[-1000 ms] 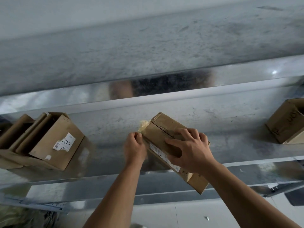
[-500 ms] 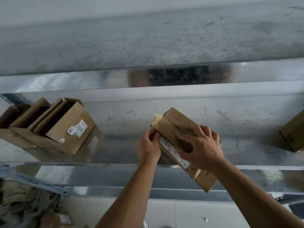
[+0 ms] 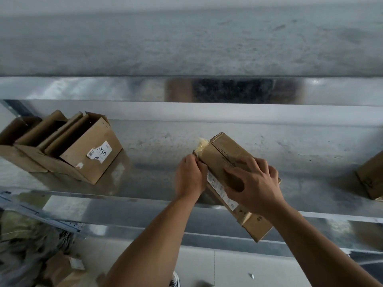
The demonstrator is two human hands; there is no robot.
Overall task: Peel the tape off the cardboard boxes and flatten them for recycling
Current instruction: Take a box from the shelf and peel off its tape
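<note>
Hardly anything moves at the seam over this last second. What shifts is my view: it swings leftward, so the open boxes on the left sit further into frame and another box at the right slips to the edge.

Notes on the work itself:

- Sealed box lies tilted on the metal shelf, far end on the shelf surface, near end hanging out past the front lip. Same pose as before.
- Right hand is clamped over the top face, fingers spread and curled on the far side, thumb on the near side above the white label. Grip unchanged.
- Left hand is closed, fingertips pinched at the box's left edge where the tape runs. The hand is motion-blurred, so I judge it is tugging; exactly how much tape it has I cannot tell.
- Crumpled loose tape at the far left corner looks the same size as a second ago.

Reading: the peel is stalled or only creeping. This box stays sealed, so flattening is not yet possible. The boxes on the left are already opened but still standing. Cardboard scraps lie on the floor below.
</note>
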